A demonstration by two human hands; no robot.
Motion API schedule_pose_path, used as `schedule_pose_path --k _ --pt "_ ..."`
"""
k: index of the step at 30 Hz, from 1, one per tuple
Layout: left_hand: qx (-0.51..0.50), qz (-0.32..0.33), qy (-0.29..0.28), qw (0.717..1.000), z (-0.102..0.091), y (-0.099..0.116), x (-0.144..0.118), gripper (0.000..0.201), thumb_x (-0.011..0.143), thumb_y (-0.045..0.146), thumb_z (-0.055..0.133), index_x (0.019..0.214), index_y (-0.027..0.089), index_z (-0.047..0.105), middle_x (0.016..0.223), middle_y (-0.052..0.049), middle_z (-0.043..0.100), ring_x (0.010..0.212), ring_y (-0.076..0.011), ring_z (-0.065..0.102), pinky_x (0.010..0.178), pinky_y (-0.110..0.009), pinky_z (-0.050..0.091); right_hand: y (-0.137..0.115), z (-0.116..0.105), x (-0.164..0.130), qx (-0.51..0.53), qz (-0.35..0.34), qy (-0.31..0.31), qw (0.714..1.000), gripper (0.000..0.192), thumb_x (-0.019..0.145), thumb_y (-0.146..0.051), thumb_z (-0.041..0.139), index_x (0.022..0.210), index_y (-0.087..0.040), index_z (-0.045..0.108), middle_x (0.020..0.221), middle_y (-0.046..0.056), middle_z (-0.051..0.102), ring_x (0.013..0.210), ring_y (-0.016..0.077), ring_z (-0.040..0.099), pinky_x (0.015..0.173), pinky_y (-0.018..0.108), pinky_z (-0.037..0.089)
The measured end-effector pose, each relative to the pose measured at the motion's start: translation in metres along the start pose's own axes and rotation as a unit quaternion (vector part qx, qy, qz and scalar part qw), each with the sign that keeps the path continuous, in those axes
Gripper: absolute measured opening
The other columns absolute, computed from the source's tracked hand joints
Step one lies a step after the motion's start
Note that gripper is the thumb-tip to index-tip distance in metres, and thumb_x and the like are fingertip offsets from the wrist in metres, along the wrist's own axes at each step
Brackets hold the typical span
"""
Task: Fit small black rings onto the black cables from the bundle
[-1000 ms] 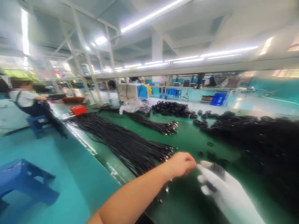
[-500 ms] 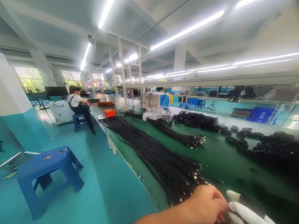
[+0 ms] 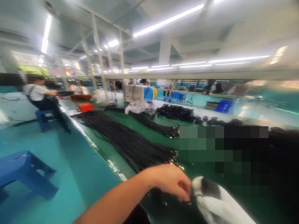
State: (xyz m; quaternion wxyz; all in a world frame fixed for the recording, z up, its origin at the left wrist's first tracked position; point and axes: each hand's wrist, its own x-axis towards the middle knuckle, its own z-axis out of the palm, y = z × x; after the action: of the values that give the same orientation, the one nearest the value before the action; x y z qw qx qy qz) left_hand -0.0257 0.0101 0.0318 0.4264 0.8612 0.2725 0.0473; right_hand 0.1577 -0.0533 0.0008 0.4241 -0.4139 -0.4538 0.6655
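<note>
No writing is legible anywhere. On the green bench (image 3: 187,124) lies a long sheaf of thin black cables (image 3: 130,144), their metal tips glinting at its near end. Just past those tips, the bare left hand (image 3: 171,182) curls nearly closed, pinching something dark against the white-gloved right hand (image 3: 216,202), which grips it too.

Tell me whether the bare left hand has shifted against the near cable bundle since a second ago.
Cannot tell: the left hand stays beside the near cable bundle ends, but the camera itself swung.
</note>
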Motion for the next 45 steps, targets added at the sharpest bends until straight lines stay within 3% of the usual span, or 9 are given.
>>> schedule_pose_path --k 7,14,23,27,30,32,35,40,45 --pt "0.084 -0.024 0.144 0.986 -0.005 0.013 0.002 0.034 0.066 0.028 0.070 0.100 0.028 0.067 0.078 0.004 0.069 0.088 -0.0202 0.056 0.065 -0.021 0.037 -0.019 -0.010 0.008 -0.052 -0.002 0.070 0.996 0.046 0.066 -0.020 0.063 0.108 -0.013 0.046 0.069 0.000 0.059 0.045 0.0086 0.050 0.036 0.019 0.038" --pt "-0.013 -0.043 0.117 0.992 0.002 0.011 0.009 0.064 0.060 0.026 0.072 0.120 0.032 0.051 0.113 0.001 0.059 0.100 -0.0212 0.052 0.080 -0.026 0.041 0.004 -0.015 0.016 -0.138 0.054 -0.009 0.989 0.069 0.063 -0.016 0.062 0.127 -0.018 0.038 0.063 -0.004 0.058 0.040 0.0085 0.047 0.032 0.018 0.038" --pt "0.163 -0.108 0.103 0.975 0.006 0.024 0.017 0.046 0.052 0.044 0.073 0.090 0.022 0.060 0.086 -0.003 0.059 0.076 -0.0234 0.056 0.057 -0.027 0.040 0.033 -0.011 0.032 -0.201 -0.059 0.142 0.967 0.090 0.058 -0.014 0.067 0.139 -0.021 0.029 0.088 0.005 0.066 0.072 0.0205 0.062 0.063 0.033 0.050" --pt "0.087 -0.100 0.028 0.991 -0.009 0.006 0.024 0.018 0.067 0.030 0.058 0.081 0.020 0.064 0.077 0.000 0.065 0.066 -0.0178 0.058 0.053 -0.023 0.038 0.015 -0.004 0.025 -0.295 -0.076 0.182 0.935 0.061 0.060 -0.014 0.063 0.120 -0.023 0.053 0.085 0.003 0.065 0.075 0.0209 0.062 0.068 0.035 0.050" --pt "0.028 -0.078 0.025 0.996 -0.003 -0.005 0.029 0.025 0.070 0.014 0.041 0.071 0.020 0.065 0.071 0.002 0.068 0.068 -0.0152 0.060 0.058 -0.023 0.040 0.003 -0.006 0.014 -0.227 -0.104 0.093 0.964 0.035 0.060 -0.014 0.065 0.093 -0.022 0.059 0.093 0.004 0.063 0.074 0.0194 0.061 0.054 0.028 0.050" --pt "0.002 -0.097 0.006 0.995 0.006 -0.005 0.028 0.024 0.068 0.012 0.041 0.064 0.019 0.063 0.064 0.002 0.067 0.061 -0.0146 0.059 0.055 -0.023 0.041 0.001 -0.010 0.008 -0.081 -0.085 -0.040 0.992 0.041 0.058 -0.015 0.069 0.095 -0.023 0.053 0.102 0.006 0.061 0.056 0.0138 0.058 0.038 0.022 0.042" --pt "-0.112 -0.130 0.014 0.985 0.012 0.006 0.020 0.017 0.069 0.016 0.045 0.064 0.018 0.060 0.058 0.001 0.064 0.048 -0.0127 0.055 0.049 -0.024 0.043 0.003 -0.016 0.003 0.086 -0.104 -0.152 0.979 0.045 0.061 -0.021 0.073 0.098 -0.024 0.046 0.097 0.006 0.064 0.040 0.0091 0.053 0.032 0.019 0.036" --pt "-0.372 -0.068 0.156 0.912 0.000 0.029 0.009 0.009 0.074 0.020 0.057 0.081 0.015 0.057 0.069 -0.002 0.064 0.059 -0.0123 0.060 0.059 -0.026 0.050 0.010 -0.013 0.009 0.138 -0.139 -0.179 0.964 0.047 0.073 -0.032 0.069 0.111 -0.022 0.043 0.067 0.003 0.066 0.039 0.0097 0.053 0.035 0.015 0.035" --pt "-0.382 -0.004 0.271 0.884 0.002 0.031 0.014 0.014 0.075 0.017 0.057 0.089 0.016 0.056 0.084 -0.003 0.064 0.078 -0.0155 0.062 0.076 -0.030 0.050 0.009 -0.011 0.011 0.164 -0.149 -0.157 0.962 0.066 0.072 -0.028 0.070 0.128 -0.021 0.036 0.072 0.005 0.067 0.044 0.0102 0.055 0.039 0.018 0.039"
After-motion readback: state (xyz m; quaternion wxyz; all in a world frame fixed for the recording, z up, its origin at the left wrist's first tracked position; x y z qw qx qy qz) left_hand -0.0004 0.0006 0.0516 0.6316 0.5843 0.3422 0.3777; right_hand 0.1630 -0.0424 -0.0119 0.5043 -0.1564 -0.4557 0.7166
